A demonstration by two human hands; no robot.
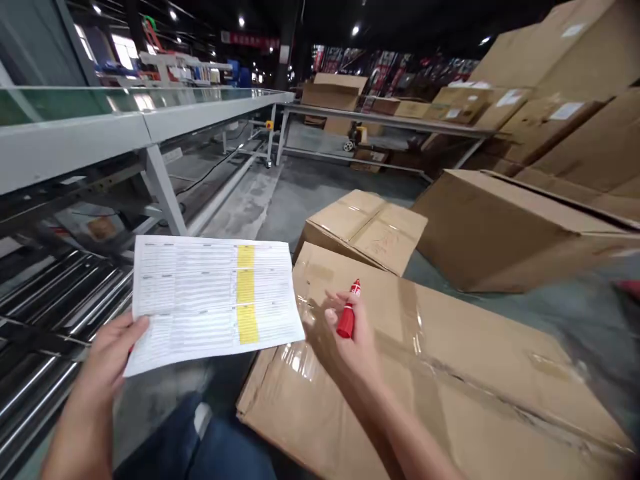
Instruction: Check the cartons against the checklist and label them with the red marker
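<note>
My left hand (113, 347) pinches a printed paper sheet (200, 300) at its lower left corner, thumb on top. The sheet carries rows of small print and a yellow highlighted column, too fine to read. A bit of red shows beside the left fingers, too small to name. In my right hand (357, 340) is a red marker pen (349, 313), its narrow end pointing up and away from me. That hand is over a large taped cardboard box (470, 393), near its left end. Behind it lies a smaller taped box (370, 227) with red handwriting on top.
A long conveyor (100, 133) with a green belt runs along the left, above metal rollers (55, 380). To the right is another big carton (525, 227), with stacked boxes (545, 127) behind. A metal-framed table (400, 123) crosses the back, bearing cartons.
</note>
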